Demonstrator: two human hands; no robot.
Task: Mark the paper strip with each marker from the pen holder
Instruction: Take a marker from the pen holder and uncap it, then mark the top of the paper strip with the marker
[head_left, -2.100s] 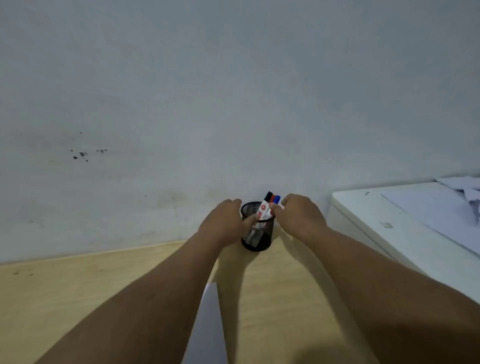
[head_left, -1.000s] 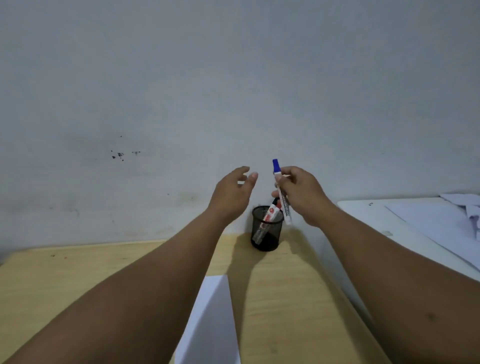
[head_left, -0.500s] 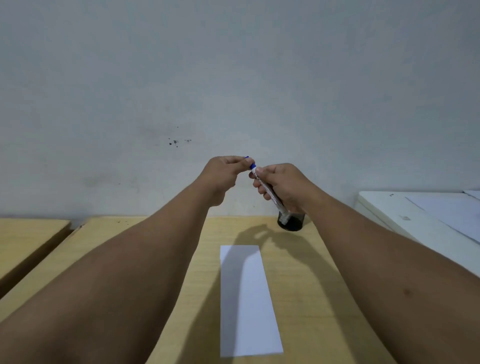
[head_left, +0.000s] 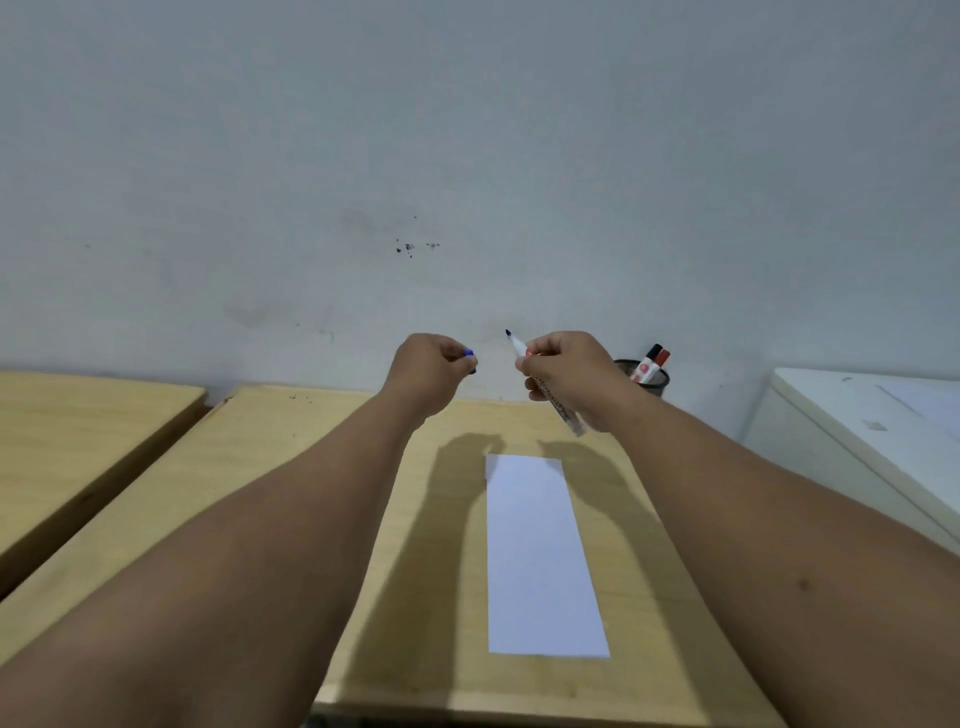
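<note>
My right hand (head_left: 571, 374) grips an uncapped blue marker (head_left: 558, 405), its tip pointing up and to the left. A short gap away, my left hand (head_left: 431, 371) is closed around the marker's blue cap (head_left: 469, 353). Both hands hover above the far end of the wooden table (head_left: 291, 499). The white paper strip (head_left: 540, 556) lies flat on the table below and in front of them, unmarked. The black mesh pen holder (head_left: 652, 382) stands against the wall behind my right hand, with a black-capped and a red-capped marker (head_left: 653, 358) in it.
A second wooden table (head_left: 78, 436) stands to the left across a narrow gap. A white cabinet (head_left: 857, 431) with paper sheets on top stands to the right. The grey wall (head_left: 467, 156) rises right behind the tables.
The cap has come off the blue marker: my left hand has pulled it away to the left while my right hand kept the marker. The view has tilted down, showing the whole strip.
</note>
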